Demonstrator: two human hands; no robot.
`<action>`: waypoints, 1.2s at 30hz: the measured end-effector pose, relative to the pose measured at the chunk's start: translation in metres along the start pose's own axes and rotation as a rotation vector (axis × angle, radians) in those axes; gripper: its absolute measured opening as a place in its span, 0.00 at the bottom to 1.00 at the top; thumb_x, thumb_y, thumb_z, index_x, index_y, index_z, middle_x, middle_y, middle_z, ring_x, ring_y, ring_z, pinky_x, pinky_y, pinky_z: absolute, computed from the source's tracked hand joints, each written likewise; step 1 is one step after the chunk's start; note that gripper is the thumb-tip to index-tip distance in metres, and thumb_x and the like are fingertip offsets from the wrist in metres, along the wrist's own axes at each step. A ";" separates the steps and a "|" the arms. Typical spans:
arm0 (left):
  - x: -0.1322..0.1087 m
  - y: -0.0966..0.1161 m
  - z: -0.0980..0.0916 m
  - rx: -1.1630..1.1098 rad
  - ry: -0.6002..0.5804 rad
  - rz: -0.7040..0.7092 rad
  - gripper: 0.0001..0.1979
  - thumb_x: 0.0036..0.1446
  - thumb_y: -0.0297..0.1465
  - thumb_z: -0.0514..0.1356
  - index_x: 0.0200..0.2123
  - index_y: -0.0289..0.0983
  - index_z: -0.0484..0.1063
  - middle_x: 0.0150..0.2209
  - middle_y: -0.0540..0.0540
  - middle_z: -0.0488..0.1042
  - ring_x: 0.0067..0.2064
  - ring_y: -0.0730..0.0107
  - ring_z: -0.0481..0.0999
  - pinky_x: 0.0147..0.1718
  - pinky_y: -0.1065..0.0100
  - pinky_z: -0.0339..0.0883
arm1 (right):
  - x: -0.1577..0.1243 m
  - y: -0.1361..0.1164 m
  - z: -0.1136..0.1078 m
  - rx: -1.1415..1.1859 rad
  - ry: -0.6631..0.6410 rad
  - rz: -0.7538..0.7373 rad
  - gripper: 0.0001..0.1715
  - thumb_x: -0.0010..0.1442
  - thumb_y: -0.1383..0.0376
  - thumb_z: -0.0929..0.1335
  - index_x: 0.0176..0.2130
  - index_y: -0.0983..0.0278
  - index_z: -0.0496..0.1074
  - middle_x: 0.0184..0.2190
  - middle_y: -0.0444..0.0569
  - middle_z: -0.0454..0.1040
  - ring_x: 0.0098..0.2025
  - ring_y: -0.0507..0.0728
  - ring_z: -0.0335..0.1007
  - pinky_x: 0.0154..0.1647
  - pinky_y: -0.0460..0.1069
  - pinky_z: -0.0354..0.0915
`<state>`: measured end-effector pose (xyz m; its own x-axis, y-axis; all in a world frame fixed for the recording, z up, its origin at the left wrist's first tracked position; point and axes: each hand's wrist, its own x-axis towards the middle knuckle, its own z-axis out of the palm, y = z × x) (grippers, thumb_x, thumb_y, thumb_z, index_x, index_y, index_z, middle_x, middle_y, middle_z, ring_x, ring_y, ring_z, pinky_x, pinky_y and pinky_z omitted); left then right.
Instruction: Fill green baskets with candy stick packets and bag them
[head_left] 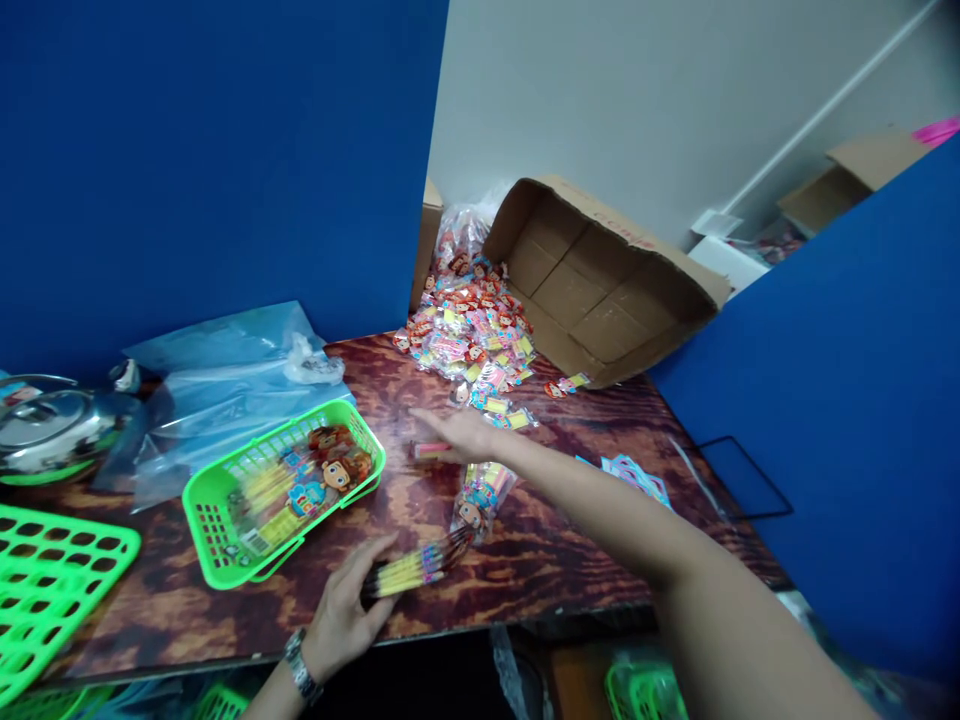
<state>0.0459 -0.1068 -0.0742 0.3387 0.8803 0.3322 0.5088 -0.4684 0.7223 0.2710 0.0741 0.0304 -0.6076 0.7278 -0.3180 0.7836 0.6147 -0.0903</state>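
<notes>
My left hand [352, 600], with a metal-banded watch [300, 668] on the wrist, grips a stack of yellow cartoon-figure packets [409, 572] low over the table's front. The fingers wrap one end of the stack; its dark-haired heads point right. Further in, my right hand [465, 435] has its index finger stretched out, and a small pink packet [431, 452] sticks out from under its fingers. Below that hand lie more clear-wrapped cartoon packets [484, 495]. A green basket [196, 495] left of my hands contains several bagged cartoon packets [300, 485].
A big heap of packets [480, 320] spills beside a tipped cardboard box [600, 280]. Clear plastic bags [225, 385] and a lidded metal pot [49, 425] stand left, behind a green perforated basket [60, 580]. Blue cards [636, 477] lie right. Blue panels [210, 170] border the table.
</notes>
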 end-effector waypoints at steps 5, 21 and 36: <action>0.001 0.000 -0.003 0.010 0.003 0.080 0.24 0.52 0.32 0.60 0.53 0.41 0.63 0.43 0.45 0.77 0.43 0.66 0.78 0.44 0.70 0.72 | -0.057 0.013 0.020 0.382 0.113 0.368 0.15 0.57 0.55 0.65 0.36 0.65 0.70 0.29 0.45 0.72 0.29 0.52 0.66 0.28 0.44 0.57; 0.000 0.008 -0.004 0.016 -0.071 0.162 0.23 0.49 0.26 0.58 0.51 0.40 0.65 0.43 0.46 0.77 0.47 0.63 0.76 0.53 0.61 0.66 | -0.050 -0.022 0.034 0.211 0.063 -0.016 0.15 0.59 0.54 0.65 0.37 0.64 0.68 0.37 0.50 0.71 0.37 0.55 0.66 0.37 0.47 0.60; -0.008 0.006 0.006 0.015 -0.012 0.109 0.23 0.52 0.28 0.59 0.53 0.40 0.61 0.44 0.44 0.76 0.47 0.64 0.76 0.49 0.63 0.69 | -0.050 -0.054 0.030 0.132 0.105 0.293 0.27 0.59 0.49 0.63 0.50 0.63 0.64 0.41 0.54 0.73 0.42 0.60 0.68 0.41 0.50 0.58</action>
<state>0.0510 -0.1173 -0.0758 0.4017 0.8233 0.4011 0.4803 -0.5623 0.6732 0.2629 -0.0045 0.0233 -0.3587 0.8992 -0.2505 0.9328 0.3351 -0.1327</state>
